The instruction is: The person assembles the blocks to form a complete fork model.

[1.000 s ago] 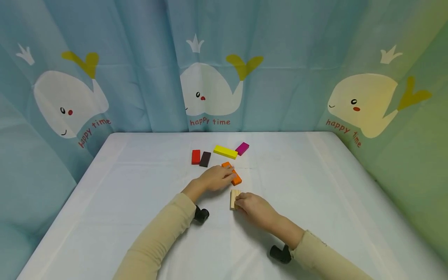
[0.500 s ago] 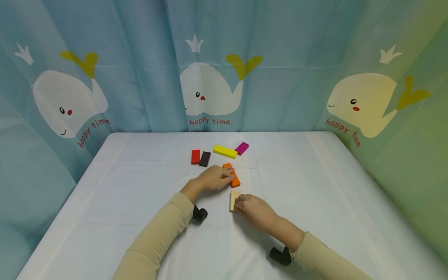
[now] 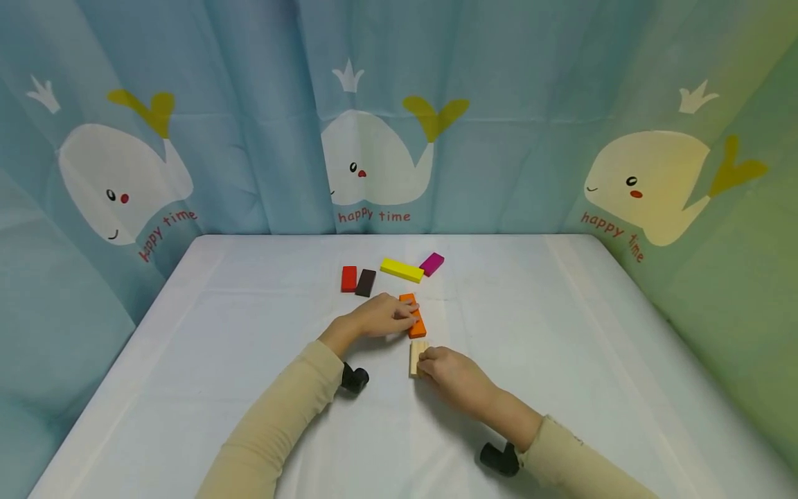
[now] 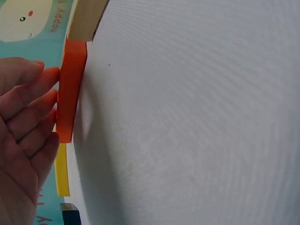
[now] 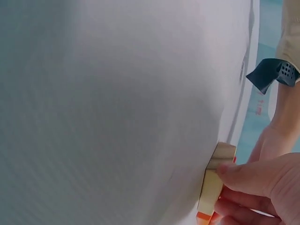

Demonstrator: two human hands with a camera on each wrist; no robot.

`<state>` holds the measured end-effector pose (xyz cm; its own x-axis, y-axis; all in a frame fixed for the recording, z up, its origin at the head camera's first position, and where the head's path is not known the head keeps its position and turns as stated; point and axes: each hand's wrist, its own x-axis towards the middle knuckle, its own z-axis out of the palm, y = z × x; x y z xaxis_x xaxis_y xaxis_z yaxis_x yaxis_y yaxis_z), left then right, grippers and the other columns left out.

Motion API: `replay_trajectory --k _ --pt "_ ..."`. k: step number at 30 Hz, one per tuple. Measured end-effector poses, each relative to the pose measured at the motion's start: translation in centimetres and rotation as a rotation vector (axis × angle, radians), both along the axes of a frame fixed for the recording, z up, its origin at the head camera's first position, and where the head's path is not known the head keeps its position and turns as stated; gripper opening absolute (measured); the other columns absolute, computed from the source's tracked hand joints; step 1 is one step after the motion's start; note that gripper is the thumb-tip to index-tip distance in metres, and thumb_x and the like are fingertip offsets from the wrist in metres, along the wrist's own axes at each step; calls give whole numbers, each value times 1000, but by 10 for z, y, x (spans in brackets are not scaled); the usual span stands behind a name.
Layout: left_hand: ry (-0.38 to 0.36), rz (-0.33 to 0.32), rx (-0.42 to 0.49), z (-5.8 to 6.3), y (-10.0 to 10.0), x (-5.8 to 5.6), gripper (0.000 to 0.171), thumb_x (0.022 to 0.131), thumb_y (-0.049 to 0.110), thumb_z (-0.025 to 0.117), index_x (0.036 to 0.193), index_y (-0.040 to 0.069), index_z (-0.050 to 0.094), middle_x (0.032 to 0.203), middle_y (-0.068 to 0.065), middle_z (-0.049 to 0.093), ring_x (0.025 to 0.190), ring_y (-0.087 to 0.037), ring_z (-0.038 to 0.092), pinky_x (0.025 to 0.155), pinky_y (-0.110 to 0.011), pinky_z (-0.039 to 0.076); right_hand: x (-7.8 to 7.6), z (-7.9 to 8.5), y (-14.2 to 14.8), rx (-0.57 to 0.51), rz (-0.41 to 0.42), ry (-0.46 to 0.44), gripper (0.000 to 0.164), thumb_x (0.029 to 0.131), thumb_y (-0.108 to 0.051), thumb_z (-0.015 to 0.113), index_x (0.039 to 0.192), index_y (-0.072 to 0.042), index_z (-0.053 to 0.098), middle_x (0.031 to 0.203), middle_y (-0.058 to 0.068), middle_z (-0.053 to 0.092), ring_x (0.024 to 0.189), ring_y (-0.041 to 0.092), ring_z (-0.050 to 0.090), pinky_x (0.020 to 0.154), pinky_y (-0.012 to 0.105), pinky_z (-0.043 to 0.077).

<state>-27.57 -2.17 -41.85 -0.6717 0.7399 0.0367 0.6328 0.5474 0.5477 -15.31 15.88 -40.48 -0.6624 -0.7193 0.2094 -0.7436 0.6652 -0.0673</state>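
In the head view my left hand lies over an orange block flat on the table. Its fingertips touch the block's face in the left wrist view, fingers fairly straight and no grip round the block. My right hand pinches plain wooden blocks standing side by side, nearer the table's front. The thumb presses one side in the right wrist view, with the fingers partly hidden behind the wooden blocks. The orange block's near end meets, or nearly meets, the wooden blocks' far end.
Beyond the hands lie a red block, a dark brown block, a yellow block and a magenta block. The white table reaches back to a blue whale-print curtain. Black wrist devices hang under both forearms.
The orange block has turned under my left fingers and slid toward the wooden blocks, lining up more closely with them. The right hand and wooden blocks have shifted slightly nearer; the other blocks stay put.
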Motion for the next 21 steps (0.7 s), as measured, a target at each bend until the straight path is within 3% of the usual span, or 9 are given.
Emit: replay_trajectory --k 13,18,21 --pt "-48 -42 -32 4 -4 -3 28 92 28 53 112 14 67 126 1 54 115 -14 50 94 -26 38 2 -1 -1 -35 17 -23 9 76 1 72 83 -3 69 89 6 64 82 18 61 73 27 51" --pt "-31 -53 -14 2 -5 -3 27 92 27 54 109 14 69 124 0 55 117 -14 48 94 -25 38 3 -1 -2 -24 13 -26 9 76 1 71 85 -2 69 91 7 64 85 20 62 75 29 51" --pt "-3 -62 -4 1 -4 -4 27 91 27 55 110 13 69 123 -1 56 103 -11 57 85 -21 41 3 0 -1 -21 4 -33 10 77 0 71 86 -1 69 92 8 64 86 20 62 76 30 51"
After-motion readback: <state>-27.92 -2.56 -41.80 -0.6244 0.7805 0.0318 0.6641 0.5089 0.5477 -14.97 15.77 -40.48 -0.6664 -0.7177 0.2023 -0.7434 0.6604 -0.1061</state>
